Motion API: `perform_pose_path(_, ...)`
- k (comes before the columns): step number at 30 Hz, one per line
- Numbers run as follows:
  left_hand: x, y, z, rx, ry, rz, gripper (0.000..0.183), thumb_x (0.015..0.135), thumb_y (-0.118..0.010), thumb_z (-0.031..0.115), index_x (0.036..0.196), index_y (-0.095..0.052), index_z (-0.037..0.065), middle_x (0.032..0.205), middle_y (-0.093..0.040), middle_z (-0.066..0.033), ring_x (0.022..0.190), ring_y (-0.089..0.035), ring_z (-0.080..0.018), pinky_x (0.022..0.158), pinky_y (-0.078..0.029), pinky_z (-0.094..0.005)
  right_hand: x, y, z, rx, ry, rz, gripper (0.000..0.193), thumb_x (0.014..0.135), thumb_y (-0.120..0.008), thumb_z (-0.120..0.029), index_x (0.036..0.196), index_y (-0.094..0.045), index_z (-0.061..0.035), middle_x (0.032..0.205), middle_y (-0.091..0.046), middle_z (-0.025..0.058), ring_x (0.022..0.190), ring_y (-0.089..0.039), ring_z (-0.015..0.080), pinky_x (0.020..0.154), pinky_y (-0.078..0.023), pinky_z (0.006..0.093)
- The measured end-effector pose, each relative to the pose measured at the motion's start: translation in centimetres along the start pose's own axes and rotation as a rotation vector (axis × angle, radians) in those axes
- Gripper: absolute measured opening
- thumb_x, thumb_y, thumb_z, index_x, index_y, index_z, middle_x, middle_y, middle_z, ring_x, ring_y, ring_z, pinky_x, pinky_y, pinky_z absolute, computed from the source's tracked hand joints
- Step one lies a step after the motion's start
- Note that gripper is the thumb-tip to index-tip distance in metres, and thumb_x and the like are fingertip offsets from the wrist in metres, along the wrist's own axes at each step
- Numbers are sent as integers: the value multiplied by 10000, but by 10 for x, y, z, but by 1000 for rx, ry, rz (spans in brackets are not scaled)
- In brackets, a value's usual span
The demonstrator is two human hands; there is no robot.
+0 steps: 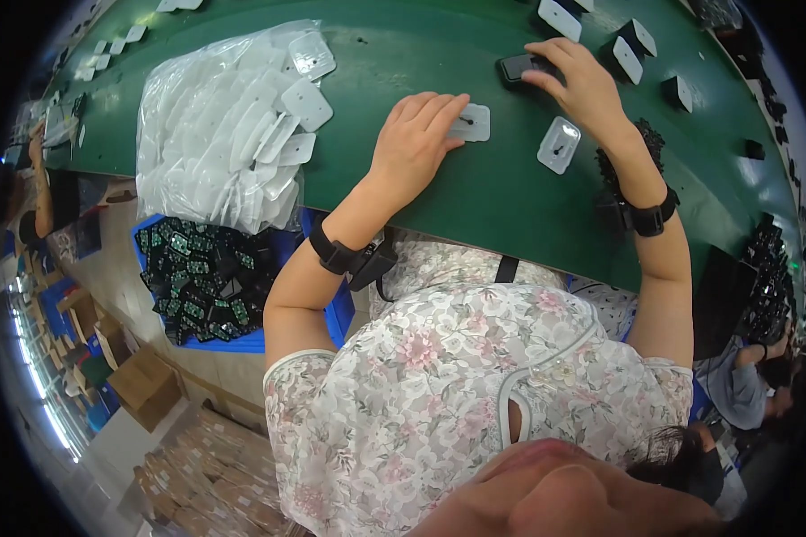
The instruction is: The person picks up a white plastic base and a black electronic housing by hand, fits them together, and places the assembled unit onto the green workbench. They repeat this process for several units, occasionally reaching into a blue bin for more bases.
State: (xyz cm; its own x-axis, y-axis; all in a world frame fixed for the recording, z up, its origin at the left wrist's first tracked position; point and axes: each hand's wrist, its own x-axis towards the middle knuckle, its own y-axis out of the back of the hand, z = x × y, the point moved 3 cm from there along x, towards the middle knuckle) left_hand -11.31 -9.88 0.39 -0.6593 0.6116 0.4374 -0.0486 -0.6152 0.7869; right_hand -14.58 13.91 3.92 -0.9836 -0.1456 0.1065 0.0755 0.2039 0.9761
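Note:
My left hand [414,143] lies at the left end of a small white plastic cover [477,123] on the table. Its fingers and thumb close over that edge and hide part of it; a dark spot shows in the cover's middle. Farther right, my right hand [575,79] pinches a small black rectangular case [516,68] between thumb and fingers, just over the tabletop. Between the hands and nearer me rests a second white cover [559,145], tilted, with a dark piece in its middle. It touches neither hand.
A transparent bag of white covers [219,125] sits on the green table [403,54] at left. Below it, a blue bin [242,344] holds dark parts with green boards. Black-and-white pieces [627,60] stand at far right. Other people work at both sides.

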Motion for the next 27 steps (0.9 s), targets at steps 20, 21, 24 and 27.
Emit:
perform_pose_path(20,-22,16,-18,-321,202,203,464,828,-545,-82,1270,-554,58,1324,-562,-106,1218,-525,-295,1018,-417,-380,-22,4,-74,300,460,-85,421,818,-679,-105,1231,-598,-121,1052,-611,95,927,-601,282,790,-501,360)
perform_pose_path(21,-21,15,-17,-293,176,169,478,831,-522,-97,1278,-559,69,1332,-560,-95,1239,-518,-280,1033,-405,-372,-23,3,-76,291,477,-72,414,819,-678,-115,1226,-602,-125,1033,-610,88,913,-601,276,774,-503,359)
perform_pose_path(24,-24,11,-18,-203,132,134,504,801,-495,-94,1271,-564,73,1310,-579,-79,1235,-518,-268,1042,-376,-409,-24,1,-79,248,478,-69,414,815,-683,-134,1221,-603,-118,1016,-608,78,885,-594,263,756,-502,355)
perform_pose_path(27,-26,8,-21,-129,100,84,500,803,-485,-72,1269,-574,87,1307,-587,-59,1239,-517,-261,1047,-370,-408,-28,0,-82,126,516,-75,419,808,-687,-151,1217,-604,-107,1006,-606,64,861,-586,244,740,-501,351)
